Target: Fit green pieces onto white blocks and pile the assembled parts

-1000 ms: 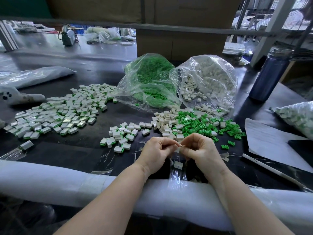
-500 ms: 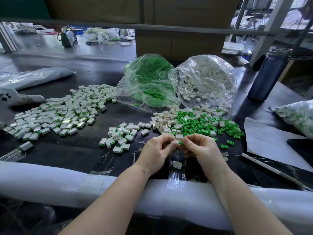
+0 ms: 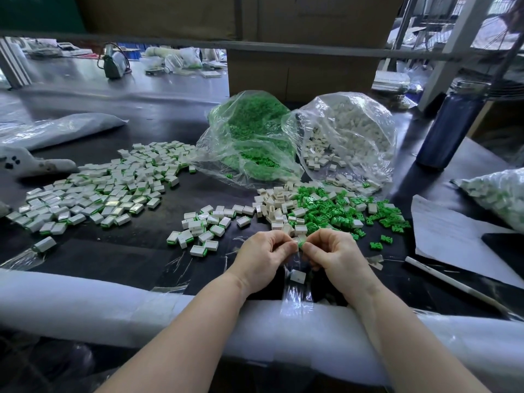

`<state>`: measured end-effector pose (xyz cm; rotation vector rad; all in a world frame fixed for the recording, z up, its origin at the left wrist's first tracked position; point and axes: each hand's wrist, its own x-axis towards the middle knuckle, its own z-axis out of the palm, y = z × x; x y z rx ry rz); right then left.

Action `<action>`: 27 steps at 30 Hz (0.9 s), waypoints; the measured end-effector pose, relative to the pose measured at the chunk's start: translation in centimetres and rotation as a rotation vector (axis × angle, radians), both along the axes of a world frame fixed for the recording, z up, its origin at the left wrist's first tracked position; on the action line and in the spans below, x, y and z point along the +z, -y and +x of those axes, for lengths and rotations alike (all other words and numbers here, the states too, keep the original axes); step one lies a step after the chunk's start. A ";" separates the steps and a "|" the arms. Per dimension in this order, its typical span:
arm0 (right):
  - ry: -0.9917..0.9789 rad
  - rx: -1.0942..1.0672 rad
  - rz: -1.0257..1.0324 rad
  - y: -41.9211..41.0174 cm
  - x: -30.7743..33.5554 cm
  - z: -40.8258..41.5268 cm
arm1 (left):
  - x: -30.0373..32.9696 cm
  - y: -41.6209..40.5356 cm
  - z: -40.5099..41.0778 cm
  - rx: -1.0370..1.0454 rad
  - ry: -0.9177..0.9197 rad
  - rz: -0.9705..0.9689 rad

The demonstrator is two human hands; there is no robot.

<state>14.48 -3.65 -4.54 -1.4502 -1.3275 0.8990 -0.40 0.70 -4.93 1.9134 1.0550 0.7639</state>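
My left hand [image 3: 265,255] and my right hand [image 3: 333,251] meet near the table's front edge, pinching between them a white block with a green piece [image 3: 300,241] on it. Just beyond the hands lie loose white blocks [image 3: 276,207] and loose green pieces [image 3: 334,211]. A small group of assembled parts [image 3: 204,226] lies to the left of my hands, and a large spread of assembled parts [image 3: 107,188] covers the table's left. One white block [image 3: 297,276] lies below my hands.
An open bag of green pieces [image 3: 249,137] and an open bag of white blocks [image 3: 348,137] stand behind. A dark blue bottle [image 3: 450,126] is at right, with paper [image 3: 453,236], a white pen [image 3: 442,279] and another filled bag [image 3: 499,194]. White foam padding [image 3: 85,302] lines the front edge.
Both hands have shifted slightly away from me toward the loose parts, and a green piece now shows between the fingertips against the white block.
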 end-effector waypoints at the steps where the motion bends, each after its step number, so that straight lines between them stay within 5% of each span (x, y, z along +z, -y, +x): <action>1: 0.018 0.002 0.001 0.0 0.0 0.0 | 0.0 0.0 0.0 -0.003 -0.015 0.006; 18: 0.029 0.033 -0.036 0.2 0.3 0.1 | 0.0 0.0 -0.1 -0.085 -0.046 0.006; 27: -0.113 -0.052 0.088 0.1 0.1 -0.1 | -0.3 0.0 0.4 -0.035 0.168 -0.038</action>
